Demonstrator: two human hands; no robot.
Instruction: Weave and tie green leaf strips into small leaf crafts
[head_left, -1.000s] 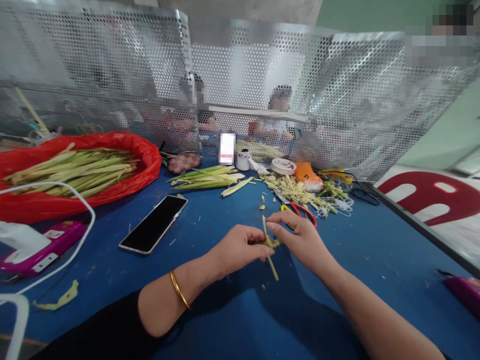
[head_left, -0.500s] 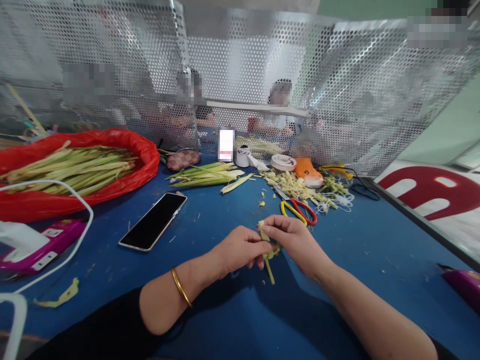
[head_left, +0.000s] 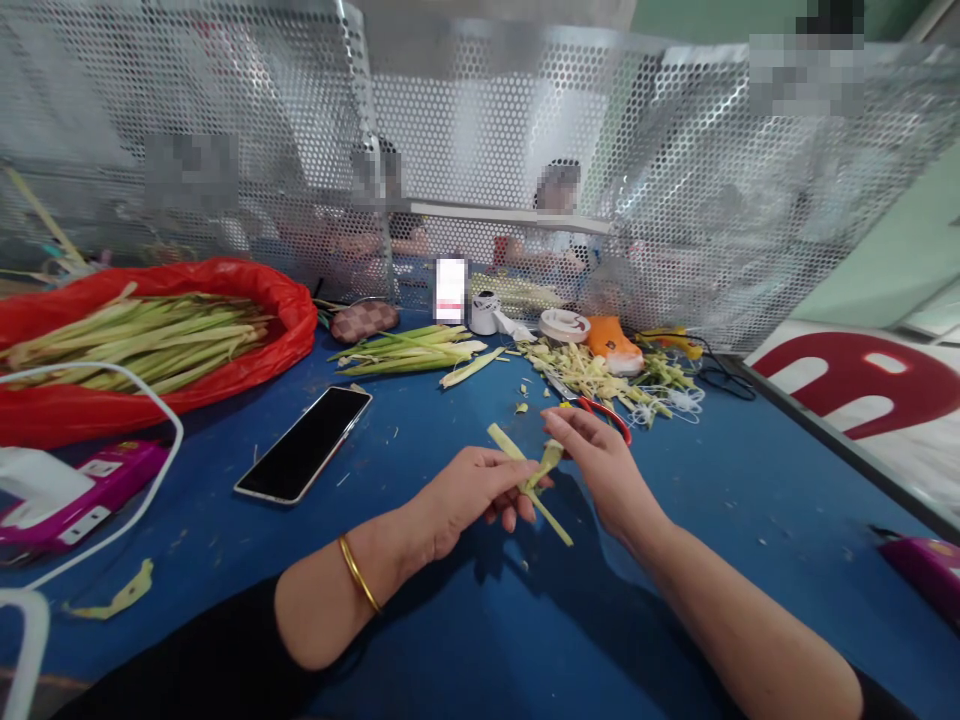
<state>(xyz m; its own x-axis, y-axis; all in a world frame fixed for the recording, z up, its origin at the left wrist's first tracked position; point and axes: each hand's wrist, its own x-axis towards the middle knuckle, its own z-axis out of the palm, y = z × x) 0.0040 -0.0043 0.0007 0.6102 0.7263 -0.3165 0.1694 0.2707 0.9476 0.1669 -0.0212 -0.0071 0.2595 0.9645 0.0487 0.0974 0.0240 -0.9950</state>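
Observation:
Pale green leaf strips cross one another between my hands, above the blue table. My left hand, with a gold bangle on its wrist, pinches them where they meet, thumb on top. One long strip sticks out on both sides of that pinch. My right hand holds the upper end of a folded strip between thumb and fingers. Just beyond it, red-handled scissors lie partly hidden. How the strips join under my left fingers is hidden.
Leaf pieces, a tape roll and an orange packet lie behind the scissors. Further left are long leaves, a phone, a red bag of leaves and a purple power strip. A perforated metal screen stands behind.
My right hand has drawn slightly away from my left, pulling up the folded strip. The long strip now lies slanted, both ends showing. The right hand covers the scissors' yellow handle more.

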